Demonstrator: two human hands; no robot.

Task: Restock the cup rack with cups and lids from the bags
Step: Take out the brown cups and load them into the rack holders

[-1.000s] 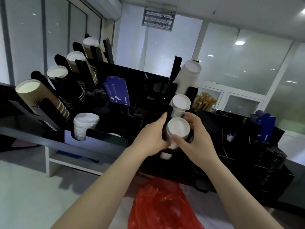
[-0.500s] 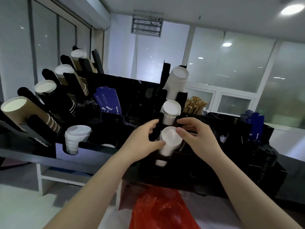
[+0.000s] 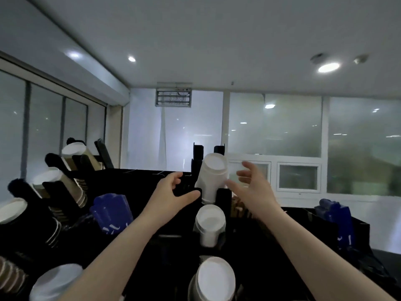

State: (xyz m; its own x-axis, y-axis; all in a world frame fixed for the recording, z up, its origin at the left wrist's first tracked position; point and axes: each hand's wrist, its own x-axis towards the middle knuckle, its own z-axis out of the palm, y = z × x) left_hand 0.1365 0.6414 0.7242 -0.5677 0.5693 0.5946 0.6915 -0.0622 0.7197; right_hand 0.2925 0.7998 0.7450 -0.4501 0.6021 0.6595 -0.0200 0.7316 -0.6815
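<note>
Nearest me, at 6 o'clock in the view, a stack of white cups (image 3: 213,281) lay tilted in the black rack (image 3: 260,246), its round end facing me. At 7 o'clock sat a blurred white stack (image 3: 55,281); I could not tell cups from lids. A second white stack (image 3: 209,222) rested one slot further up the same column. Above it, the top white stack (image 3: 213,177) leaned in its slot between black uprights.

My left hand (image 3: 173,192) was at that stack's 9 o'clock and my right hand (image 3: 251,187) at its 3 o'clock. Both were spread wide, fingers apart, gripping nothing. The left thumb came just beside the stack's lower edge; I could not tell whether it touched.

Brown ribbed cups (image 3: 80,192) climbed the rack at 9 o'clock, with blue sleeves (image 3: 111,211) beside them. Frosted windows (image 3: 273,131) stood beyond.
</note>
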